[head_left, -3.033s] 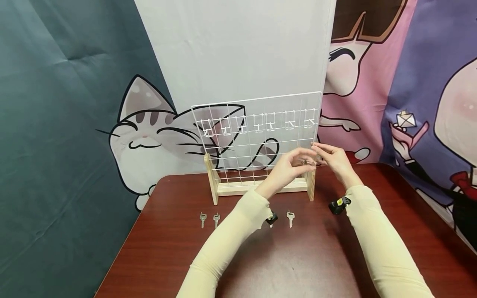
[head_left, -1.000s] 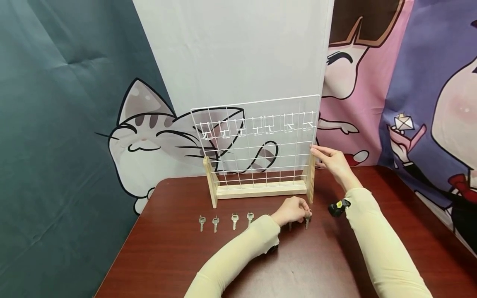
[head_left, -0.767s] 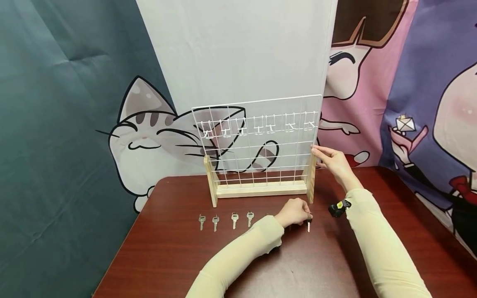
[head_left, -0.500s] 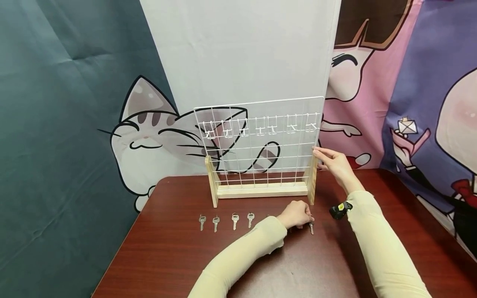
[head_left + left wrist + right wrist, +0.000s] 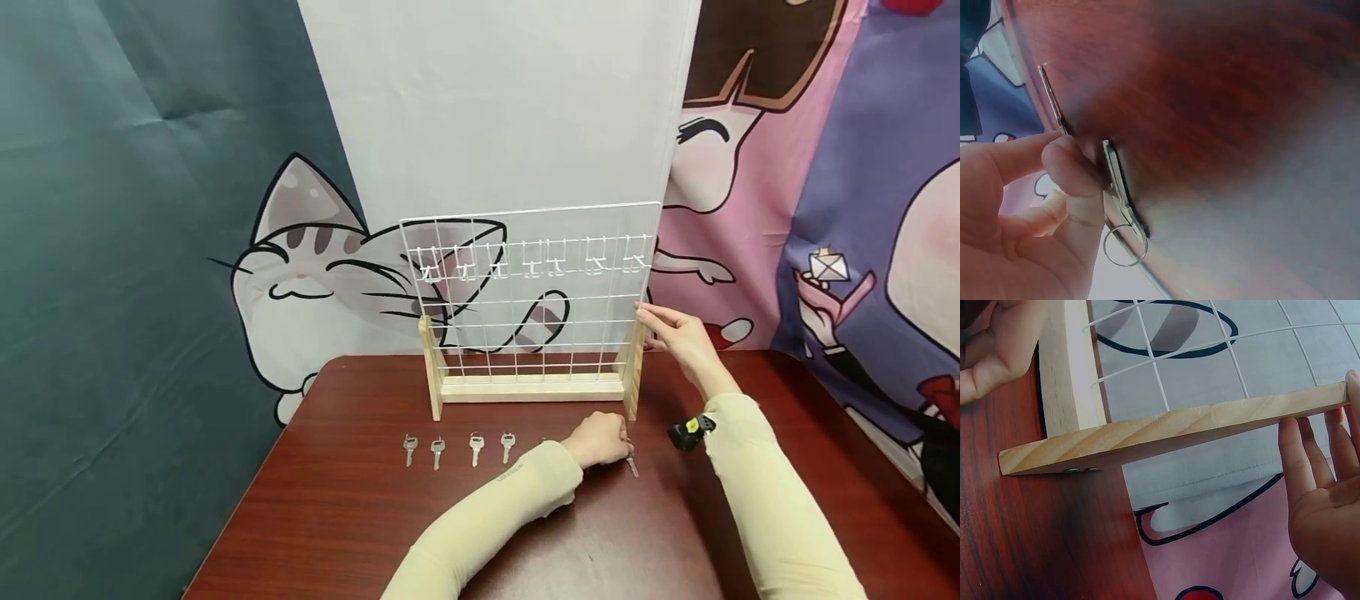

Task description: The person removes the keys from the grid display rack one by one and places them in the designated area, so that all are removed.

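Observation:
In the head view my left hand [image 5: 598, 439] is low over the table, in front of the right foot of a white wire grid rack [image 5: 534, 387] on a wooden stand. Between thumb and forefinger it pinches a key [image 5: 1052, 97], whose blade [image 5: 633, 467] points toward me. A second key [image 5: 1119, 187] with a ring lies beside those fingers in the left wrist view. My right hand [image 5: 686, 342] grips the top of the rack's right wooden upright [image 5: 1172, 425], thumb on one side and fingers on the other.
Several keys, one of them a silver key [image 5: 477, 448], lie in a row on the brown table [image 5: 322, 517]. White hooks [image 5: 555, 267] hang in a line across the grid's upper part. A printed cloth [image 5: 525, 100] stands behind the table.
Since the oldest frame my left hand has come down from the rack's right side to the table. Lately it shifts slightly right, and the key's blade tilts. My right hand stays on the upright.

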Demonstrator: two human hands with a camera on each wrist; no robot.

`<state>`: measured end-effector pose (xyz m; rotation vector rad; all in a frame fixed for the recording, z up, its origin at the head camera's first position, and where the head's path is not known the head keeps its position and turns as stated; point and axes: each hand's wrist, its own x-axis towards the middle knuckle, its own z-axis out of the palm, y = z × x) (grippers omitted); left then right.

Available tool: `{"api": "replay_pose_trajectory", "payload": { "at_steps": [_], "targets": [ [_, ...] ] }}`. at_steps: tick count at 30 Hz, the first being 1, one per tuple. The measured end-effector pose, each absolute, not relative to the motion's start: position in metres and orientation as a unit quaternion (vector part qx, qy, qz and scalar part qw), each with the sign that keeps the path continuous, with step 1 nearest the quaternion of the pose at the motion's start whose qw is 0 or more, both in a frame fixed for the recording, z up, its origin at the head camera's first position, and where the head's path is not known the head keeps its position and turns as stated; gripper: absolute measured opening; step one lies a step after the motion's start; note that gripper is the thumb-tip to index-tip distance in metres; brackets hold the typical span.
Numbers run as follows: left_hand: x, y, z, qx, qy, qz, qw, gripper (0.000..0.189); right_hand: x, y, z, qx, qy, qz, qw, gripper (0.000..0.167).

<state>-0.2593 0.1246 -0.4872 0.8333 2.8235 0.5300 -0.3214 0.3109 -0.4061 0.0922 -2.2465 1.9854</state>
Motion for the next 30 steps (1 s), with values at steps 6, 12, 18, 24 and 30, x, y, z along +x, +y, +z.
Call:
{"api": "replay_pose_trajectory", "payload": {
  "at_steps": [6,12,18,24,30],
  "targets": [
    [-0.257,0.125,-0.488,0.273,0.944,0.169,0.083,0.029,-0.321,0.315,-0.411,0.027,-0.751,0.656,0.065,0.062],
    [-0.259,0.124,-0.485,0.271,0.941,0.178,0.094,0.027,-0.322,0.312,-0.409,0.030,-0.747,0.660,0.070,0.063],
    [-0.259,0.122,-0.480,0.270,0.941,0.178,0.096,0.022,-0.323,0.311,-0.408,0.036,-0.734,0.675,0.067,0.062],
    [-0.260,0.124,-0.482,0.272,0.943,0.168,0.090,0.022,-0.319,0.313,-0.404,0.038,-0.749,0.658,0.068,0.063],
    [-0.261,0.117,-0.477,0.289,0.939,0.169,0.075,0.013,-0.310,0.308,-0.398,0.036,-0.737,0.671,0.070,0.063]
  ]
}}
